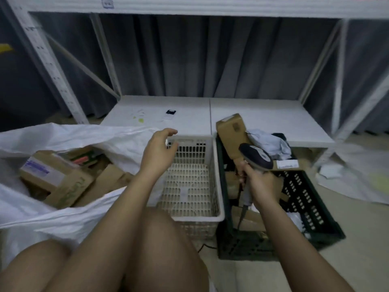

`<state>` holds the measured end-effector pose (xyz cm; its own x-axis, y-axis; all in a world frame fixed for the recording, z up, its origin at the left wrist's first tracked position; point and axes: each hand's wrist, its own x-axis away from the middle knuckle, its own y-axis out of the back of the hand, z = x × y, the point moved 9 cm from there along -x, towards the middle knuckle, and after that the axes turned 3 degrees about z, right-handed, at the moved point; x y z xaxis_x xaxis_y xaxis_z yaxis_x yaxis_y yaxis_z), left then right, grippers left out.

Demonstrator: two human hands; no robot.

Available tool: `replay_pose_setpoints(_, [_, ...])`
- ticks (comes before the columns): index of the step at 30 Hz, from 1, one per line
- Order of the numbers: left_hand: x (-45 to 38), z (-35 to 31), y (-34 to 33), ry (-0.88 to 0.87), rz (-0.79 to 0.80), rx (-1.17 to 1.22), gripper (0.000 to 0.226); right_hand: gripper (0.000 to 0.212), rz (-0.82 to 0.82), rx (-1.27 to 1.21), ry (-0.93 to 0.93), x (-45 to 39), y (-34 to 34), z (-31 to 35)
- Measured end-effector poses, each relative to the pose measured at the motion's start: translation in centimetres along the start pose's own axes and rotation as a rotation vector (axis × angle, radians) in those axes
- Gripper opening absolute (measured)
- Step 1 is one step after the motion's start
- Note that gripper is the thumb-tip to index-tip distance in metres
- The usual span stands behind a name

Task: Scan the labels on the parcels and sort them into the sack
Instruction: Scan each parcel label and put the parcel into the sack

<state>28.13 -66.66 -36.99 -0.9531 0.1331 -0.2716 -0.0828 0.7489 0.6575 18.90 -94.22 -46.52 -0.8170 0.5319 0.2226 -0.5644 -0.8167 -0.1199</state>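
**Parcel sorting: holdings and hazards**

Left of our left hand (160,152): white sack (63,140), mouth gaping, cardboard parcels (54,175) already inside. Beneath that hand: white basket (195,218), nothing visible in it. Our left hand hangs loose, fingers half-curled, holding nothing. Our right hand (261,184) grips the scanner (255,157) by its handle, head aimed over the dark crate (311,207). Under and beyond that hand: unsorted boxes (231,133) and a pale soft bag (269,142). Risks, as we judge them: the upright box leans and may topple if its neighbours are pulled; the scanner cable (242,216) trails among the parcels and may snag; the sack mouth may slump shut.
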Motion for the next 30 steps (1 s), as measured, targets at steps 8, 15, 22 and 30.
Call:
replay_pose_setpoints(8, [1.5,-2.4,-19.4,0.048,0.421,0.121,0.036,0.017,-0.251,0.043,-0.109,-3.3,12.6,-5.0])
replay_pose_setpoints(15, [5.8,1.0,-30.6,0.110,0.680,0.076,0.033,0.011,-0.299,0.028,-0.181,-3.9,17.0,-8.9])
replay_pose_setpoints(22, [4.1,2.9,-33.2,-0.120,0.566,-0.411,0.048,0.014,-0.288,0.028,-0.226,-4.8,16.6,-11.4])
replay_pose_setpoints(30, [0.9,2.9,-37.4,-0.257,0.536,-0.598,0.057,0.015,-0.247,0.059,-0.204,-6.6,14.7,-11.3])
